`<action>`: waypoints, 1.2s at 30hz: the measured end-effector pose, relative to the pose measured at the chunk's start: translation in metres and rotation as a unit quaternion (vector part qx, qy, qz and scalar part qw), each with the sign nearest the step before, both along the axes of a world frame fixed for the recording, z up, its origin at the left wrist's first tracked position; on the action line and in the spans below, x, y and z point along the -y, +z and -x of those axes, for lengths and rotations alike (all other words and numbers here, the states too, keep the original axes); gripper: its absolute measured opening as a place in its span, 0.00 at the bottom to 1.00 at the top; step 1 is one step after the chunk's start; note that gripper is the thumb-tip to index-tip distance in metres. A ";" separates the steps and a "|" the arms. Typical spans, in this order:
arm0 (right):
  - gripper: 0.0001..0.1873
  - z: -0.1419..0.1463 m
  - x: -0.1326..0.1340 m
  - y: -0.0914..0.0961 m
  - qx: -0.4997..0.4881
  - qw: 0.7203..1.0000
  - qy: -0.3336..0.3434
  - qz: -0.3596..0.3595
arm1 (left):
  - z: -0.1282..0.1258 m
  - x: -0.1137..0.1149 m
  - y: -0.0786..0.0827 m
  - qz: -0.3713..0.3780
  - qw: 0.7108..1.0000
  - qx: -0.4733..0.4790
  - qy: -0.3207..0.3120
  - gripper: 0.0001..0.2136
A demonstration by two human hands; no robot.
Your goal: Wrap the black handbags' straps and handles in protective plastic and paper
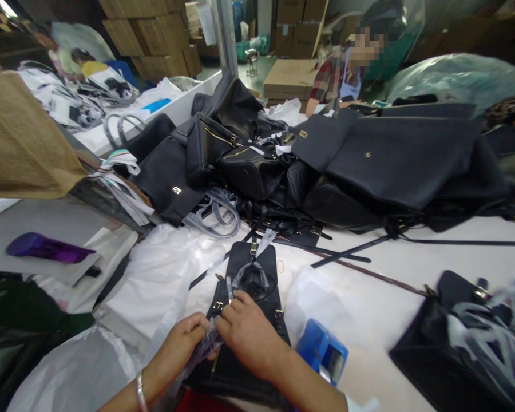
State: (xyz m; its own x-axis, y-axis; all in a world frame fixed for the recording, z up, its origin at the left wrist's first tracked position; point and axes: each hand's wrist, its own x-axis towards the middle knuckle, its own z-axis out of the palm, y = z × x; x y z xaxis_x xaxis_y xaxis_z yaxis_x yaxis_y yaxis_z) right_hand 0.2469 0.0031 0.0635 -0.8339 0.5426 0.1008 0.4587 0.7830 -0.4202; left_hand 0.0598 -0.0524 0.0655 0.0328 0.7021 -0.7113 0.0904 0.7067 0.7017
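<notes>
A black backpack point(237, 375) with gold-coloured buckles lies on the white table in front of me. Its top handle point(251, 276) is covered in clear film. Over the bag's left side, my left hand point(187, 335) pinches a strap point(205, 345) wrapped in clear plastic. My right hand point(246, 329) is closed at the upper end of that same strap, close to a buckle point(218, 305). The right fingertips are partly hidden, so the exact grip there is unclear. Close to my right forearm sits a blue tape dispenser point(320, 346).
Black bags point(381, 154) are heaped across the back of the table. Another black bag point(429, 349) with plastic-wrapped straps lies to the right. White wrapping sheets point(150, 286) and a purple object point(49, 247) are at left. A person point(332, 80) is beyond the heap.
</notes>
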 end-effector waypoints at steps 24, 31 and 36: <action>0.14 0.018 -0.016 -0.019 -0.057 0.995 -0.050 0.063 | 0.023 -0.016 -0.003 0.159 0.983 0.049 0.077 0.12; 0.08 -0.023 -0.008 -0.051 -0.018 0.982 -0.106 0.158 | 0.030 -0.025 -0.004 0.181 0.980 0.039 0.067 0.11; 0.10 -0.021 -0.016 -0.040 -0.001 0.990 -0.090 0.104 | 0.027 -0.033 -0.012 0.164 0.984 0.053 0.047 0.10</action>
